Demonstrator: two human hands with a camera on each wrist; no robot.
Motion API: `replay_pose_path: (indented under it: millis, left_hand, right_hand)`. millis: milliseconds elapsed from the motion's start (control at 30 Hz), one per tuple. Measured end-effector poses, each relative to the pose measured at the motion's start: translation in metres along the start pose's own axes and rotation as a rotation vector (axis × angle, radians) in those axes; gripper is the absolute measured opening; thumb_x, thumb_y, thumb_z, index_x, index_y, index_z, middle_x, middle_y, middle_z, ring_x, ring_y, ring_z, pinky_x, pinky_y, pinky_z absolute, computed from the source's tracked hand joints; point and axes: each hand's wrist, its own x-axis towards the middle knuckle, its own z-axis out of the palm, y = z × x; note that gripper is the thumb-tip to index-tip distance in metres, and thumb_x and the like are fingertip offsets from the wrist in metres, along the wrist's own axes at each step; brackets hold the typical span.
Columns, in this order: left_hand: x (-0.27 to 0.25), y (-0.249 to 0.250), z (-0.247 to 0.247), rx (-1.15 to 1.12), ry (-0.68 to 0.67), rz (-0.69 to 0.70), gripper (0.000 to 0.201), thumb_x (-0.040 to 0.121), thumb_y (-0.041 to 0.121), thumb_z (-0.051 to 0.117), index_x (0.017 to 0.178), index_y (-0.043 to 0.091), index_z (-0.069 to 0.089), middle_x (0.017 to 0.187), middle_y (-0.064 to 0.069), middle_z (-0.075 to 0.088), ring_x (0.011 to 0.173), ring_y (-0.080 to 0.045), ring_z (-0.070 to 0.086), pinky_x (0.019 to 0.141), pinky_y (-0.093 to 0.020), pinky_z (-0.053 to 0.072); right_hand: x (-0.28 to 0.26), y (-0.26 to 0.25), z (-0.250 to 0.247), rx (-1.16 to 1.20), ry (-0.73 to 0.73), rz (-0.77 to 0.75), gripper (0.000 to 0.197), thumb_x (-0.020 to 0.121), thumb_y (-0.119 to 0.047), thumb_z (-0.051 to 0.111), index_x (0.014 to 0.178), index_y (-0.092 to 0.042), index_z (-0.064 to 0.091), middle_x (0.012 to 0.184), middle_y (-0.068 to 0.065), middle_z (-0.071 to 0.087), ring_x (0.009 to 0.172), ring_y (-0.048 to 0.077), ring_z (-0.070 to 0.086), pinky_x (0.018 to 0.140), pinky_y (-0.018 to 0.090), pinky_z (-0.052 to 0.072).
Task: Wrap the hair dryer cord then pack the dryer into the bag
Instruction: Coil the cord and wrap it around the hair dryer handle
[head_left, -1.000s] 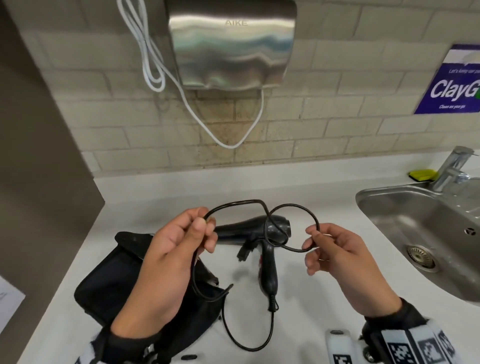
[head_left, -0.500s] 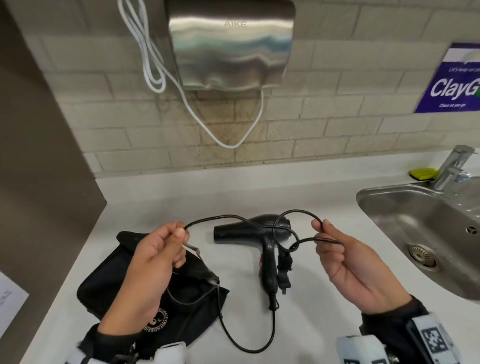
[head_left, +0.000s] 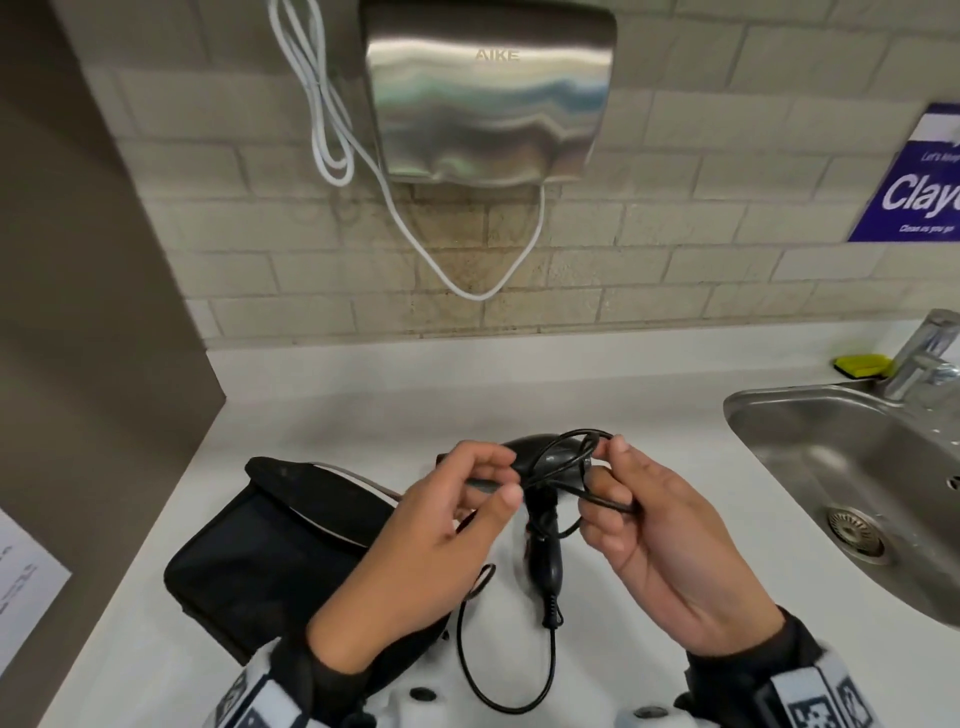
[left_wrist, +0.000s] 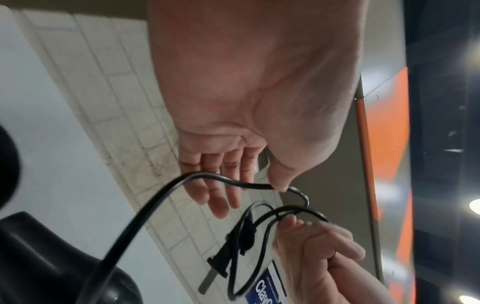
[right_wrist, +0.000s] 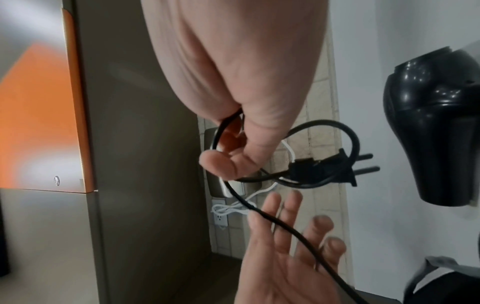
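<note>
Hands (head_left: 524, 525) drawn together, pinching looped cord (head_left: 563, 457)

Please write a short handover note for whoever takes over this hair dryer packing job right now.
Right hand: fingers pinch small coils of the thin black power cord, with the two-pin plug dangling beside them.
Left hand: thumb and fingers pinch the cord's next stretch, feeding it toward the coils.
The glossy black hair dryer lies on the white counter, right of the black fabric bag.
Done: a few loops gathered.
Left: the slack loop by the dryer's handle is uncoiled; finish wrapping, then pack the dryer into the bag.
</note>
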Motion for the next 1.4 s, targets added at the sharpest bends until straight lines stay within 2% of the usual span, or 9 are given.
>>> replay_pose_path:
  millis: [200, 367, 467, 633, 767, 900, 1133, 1233, 1400]
  left_hand:
    - [0.012, 0.007, 0.014, -0.145, -0.060, 0.068, 0.027, 0.102, 0.038, 0.044, 0.109, 0.024, 0.066, 0.093, 0.011, 0.072, 0.077, -0.004, 0.060, 0.073, -0.019, 0.047]
    - [0.011, 0.005, 0.014, -0.237, -0.048, 0.037, 0.036, 0.103, 0.032, 0.039, 0.080, 0.016, 0.062, 0.075, 0.008, 0.062, 0.072, -0.012, 0.050, 0.073, -0.024, 0.044]
    - [0.010, -0.002, 0.008, -0.198, -0.049, 0.036, 0.038, 0.103, 0.040, 0.039, 0.073, 0.026, 0.058, 0.072, 0.009, 0.059, 0.072, -0.012, 0.049, 0.073, -0.025, 0.044]
    - [0.005, -0.011, -0.016, 0.068, -0.034, 0.101, 0.038, 0.097, 0.051, 0.043, 0.072, 0.024, 0.052, 0.063, 0.010, 0.046, 0.061, -0.005, 0.041, 0.062, -0.019, 0.037]
    - [0.001, -0.011, -0.017, 0.243, -0.082, 0.170, 0.020, 0.095, 0.036, 0.059, 0.079, 0.025, 0.053, 0.064, 0.015, 0.044, 0.059, -0.005, 0.041, 0.059, -0.012, 0.035]
    - [-0.001, -0.018, -0.013, 0.547, 0.013, 0.278, 0.009, 0.095, 0.038, 0.056, 0.093, 0.031, 0.052, 0.076, 0.021, 0.047, 0.073, 0.000, 0.051, 0.062, -0.013, 0.037]
    - [-0.001, -0.020, -0.027, 0.297, 0.030, 0.070, 0.019, 0.082, 0.038, 0.074, 0.094, 0.034, 0.060, 0.075, 0.006, 0.053, 0.073, -0.009, 0.054, 0.074, -0.014, 0.050]
    - [-0.001, -0.017, -0.044, 0.236, -0.054, 0.037, 0.019, 0.082, 0.036, 0.075, 0.078, 0.024, 0.061, 0.067, -0.005, 0.055, 0.061, -0.006, 0.050, 0.064, -0.019, 0.047]
    - [-0.004, -0.004, -0.063, -0.021, 0.022, 0.066, 0.030, 0.084, 0.046, 0.069, 0.068, 0.022, 0.061, 0.056, 0.011, 0.048, 0.046, -0.003, 0.039, 0.046, -0.017, 0.036]
  right_hand:
    - [-0.001, -0.007, -0.006, 0.157, -0.097, 0.113, 0.031, 0.090, -0.035, 0.055, 0.086, -0.010, 0.071, 0.048, -0.005, 0.035, 0.028, 0.004, 0.026, 0.024, 0.013, 0.026]
    - [0.004, -0.006, -0.030, 0.273, -0.351, 0.224, 0.057, 0.107, -0.044, 0.025, 0.131, 0.000, 0.052, 0.065, 0.001, 0.038, 0.053, 0.014, 0.035, 0.049, 0.025, 0.031]
    - [0.000, -0.010, -0.029, 0.166, -0.416, 0.245, 0.058, 0.102, -0.047, 0.041, 0.128, 0.003, 0.056, 0.055, -0.002, 0.034, 0.053, 0.014, 0.032, 0.051, 0.025, 0.030]
    - [-0.011, -0.026, -0.025, -0.267, -0.180, 0.199, 0.059, 0.073, -0.044, 0.079, 0.109, 0.001, 0.070, 0.049, -0.008, 0.024, 0.040, 0.010, 0.027, 0.040, 0.020, 0.028]
    - [-0.008, -0.038, -0.019, -0.150, -0.037, 0.256, 0.040, 0.082, -0.032, 0.067, 0.101, 0.002, 0.074, 0.050, -0.007, 0.023, 0.032, 0.005, 0.025, 0.030, 0.017, 0.024]
    - [-0.009, -0.034, -0.021, 0.025, -0.152, 0.392, 0.063, 0.053, -0.023, 0.096, 0.106, 0.001, 0.073, 0.050, -0.005, 0.030, 0.027, 0.005, 0.032, 0.026, 0.017, 0.024]
    - [-0.013, -0.021, -0.036, -0.514, 0.022, 0.149, 0.029, 0.095, -0.024, 0.051, 0.091, -0.005, 0.072, 0.055, -0.002, 0.024, 0.044, 0.012, 0.019, 0.041, 0.022, 0.016]
    - [-0.008, -0.025, -0.059, -0.730, 0.171, 0.002, 0.028, 0.101, -0.018, 0.046, 0.087, -0.005, 0.067, 0.057, -0.001, 0.031, 0.045, 0.013, 0.023, 0.040, 0.021, 0.019]
    - [0.003, -0.032, -0.100, -1.214, 0.327, -0.141, 0.033, 0.102, -0.022, 0.046, 0.080, -0.013, 0.068, 0.058, -0.001, 0.046, 0.047, 0.010, 0.038, 0.047, 0.023, 0.033]
